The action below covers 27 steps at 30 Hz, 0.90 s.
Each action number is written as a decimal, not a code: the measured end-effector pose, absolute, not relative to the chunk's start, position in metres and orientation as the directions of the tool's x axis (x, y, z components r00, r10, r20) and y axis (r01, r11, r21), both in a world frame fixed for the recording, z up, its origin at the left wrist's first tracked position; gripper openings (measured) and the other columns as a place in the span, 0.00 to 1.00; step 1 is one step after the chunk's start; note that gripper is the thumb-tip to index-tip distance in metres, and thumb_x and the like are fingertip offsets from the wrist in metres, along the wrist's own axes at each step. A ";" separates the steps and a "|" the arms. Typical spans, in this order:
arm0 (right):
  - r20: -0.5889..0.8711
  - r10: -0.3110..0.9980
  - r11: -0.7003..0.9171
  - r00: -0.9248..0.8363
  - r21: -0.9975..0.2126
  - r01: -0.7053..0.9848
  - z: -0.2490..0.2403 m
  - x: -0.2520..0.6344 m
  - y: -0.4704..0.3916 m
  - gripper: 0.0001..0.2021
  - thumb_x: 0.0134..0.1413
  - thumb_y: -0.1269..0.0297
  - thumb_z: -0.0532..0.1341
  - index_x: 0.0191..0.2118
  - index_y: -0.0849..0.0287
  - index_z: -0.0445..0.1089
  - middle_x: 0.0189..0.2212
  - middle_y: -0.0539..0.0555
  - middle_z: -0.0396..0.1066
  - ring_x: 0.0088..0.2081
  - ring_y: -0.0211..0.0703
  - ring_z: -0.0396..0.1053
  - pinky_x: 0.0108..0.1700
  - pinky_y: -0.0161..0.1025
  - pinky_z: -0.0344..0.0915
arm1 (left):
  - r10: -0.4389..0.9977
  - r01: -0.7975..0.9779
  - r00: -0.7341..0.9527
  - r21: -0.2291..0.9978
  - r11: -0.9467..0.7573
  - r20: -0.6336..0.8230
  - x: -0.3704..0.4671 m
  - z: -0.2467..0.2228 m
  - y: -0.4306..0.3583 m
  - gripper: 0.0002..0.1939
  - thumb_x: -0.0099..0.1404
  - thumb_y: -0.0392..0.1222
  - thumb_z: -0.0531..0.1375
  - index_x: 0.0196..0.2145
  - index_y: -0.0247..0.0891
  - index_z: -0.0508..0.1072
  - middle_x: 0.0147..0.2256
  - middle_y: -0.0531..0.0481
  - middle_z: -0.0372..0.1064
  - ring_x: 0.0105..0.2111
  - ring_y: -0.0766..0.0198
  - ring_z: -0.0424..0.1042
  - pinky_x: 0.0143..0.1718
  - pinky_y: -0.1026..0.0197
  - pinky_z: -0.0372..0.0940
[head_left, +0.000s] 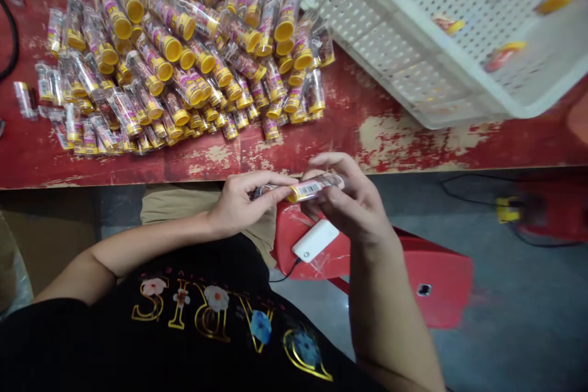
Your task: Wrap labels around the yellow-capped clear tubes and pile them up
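A small clear plastic tube (312, 188) with a yellow cap and a barcode label lies sideways between my hands, just in front of the table edge. My right hand (356, 199) grips its far end between thumb and fingers. Thumb and fingers of my left hand (248, 199) close at the yellow-capped end. Something clear and dark also shows under the left thumb; what it is I cannot make out. Beyond my hands, a large heap of similar yellow-capped tubes (184, 67) covers the left part of the table.
The worn red table (349, 135) carries a white perforated plastic basket (432, 116) at the right, with several tubes inside. Below my hands, a white device (316, 240) with a cable rests on a red stool (331, 266). A black cable (11, 37) curves at the far left.
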State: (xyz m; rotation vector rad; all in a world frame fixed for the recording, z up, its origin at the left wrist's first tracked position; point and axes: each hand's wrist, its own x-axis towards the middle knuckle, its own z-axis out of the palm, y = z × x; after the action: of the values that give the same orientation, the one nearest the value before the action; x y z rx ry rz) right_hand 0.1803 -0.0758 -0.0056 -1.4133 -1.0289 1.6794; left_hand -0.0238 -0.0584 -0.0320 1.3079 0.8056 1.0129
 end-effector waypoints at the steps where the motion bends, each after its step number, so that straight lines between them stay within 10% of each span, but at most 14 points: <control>1: -0.428 0.894 -0.434 -0.135 -0.901 -0.017 -0.007 0.177 -0.077 0.28 0.48 0.40 0.71 0.48 0.48 0.63 0.32 0.49 0.69 0.23 0.38 0.65 0.25 0.39 0.66 | 0.933 -0.143 0.352 0.989 -0.022 0.072 -0.025 -0.032 -0.058 0.09 0.71 0.43 0.63 0.43 0.36 0.83 0.39 0.44 0.82 0.34 0.63 0.79 0.37 0.60 0.73; 12: -0.376 0.925 -0.361 0.051 -0.913 -0.190 -0.006 0.164 -0.082 0.19 0.50 0.48 0.74 0.38 0.53 0.70 0.21 0.45 0.67 0.18 0.35 0.64 0.22 0.37 0.70 | 0.917 -0.094 0.391 0.988 0.125 -0.079 -0.033 -0.020 -0.064 0.20 0.69 0.52 0.65 0.53 0.39 0.79 0.42 0.44 0.81 0.38 0.61 0.79 0.41 0.58 0.75; 18: -0.373 0.913 -0.367 0.168 -0.928 -0.064 0.000 0.167 -0.078 0.18 0.52 0.46 0.72 0.35 0.56 0.74 0.20 0.46 0.66 0.19 0.32 0.61 0.19 0.32 0.61 | 0.763 -0.102 0.444 0.819 0.565 -0.470 -0.022 -0.016 -0.064 0.21 0.64 0.58 0.68 0.45 0.38 0.79 0.27 0.51 0.75 0.18 0.72 0.62 0.18 0.65 0.59; 27: -0.259 0.962 -0.272 0.091 -0.942 0.198 0.005 0.166 -0.069 0.16 0.60 0.50 0.67 0.47 0.55 0.80 0.32 0.52 0.76 0.29 0.36 0.69 0.34 0.38 0.71 | 0.594 -0.031 0.602 0.728 0.685 -0.533 -0.019 -0.020 -0.035 0.23 0.61 0.57 0.71 0.47 0.39 0.81 0.20 0.56 0.65 0.16 0.74 0.53 0.16 0.66 0.47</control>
State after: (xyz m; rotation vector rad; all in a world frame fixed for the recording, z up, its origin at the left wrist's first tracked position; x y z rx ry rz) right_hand 0.1657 -0.0686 0.0052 -1.5974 -1.1736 1.2503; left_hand -0.0195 -0.0348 -0.0199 0.7414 0.8582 0.4030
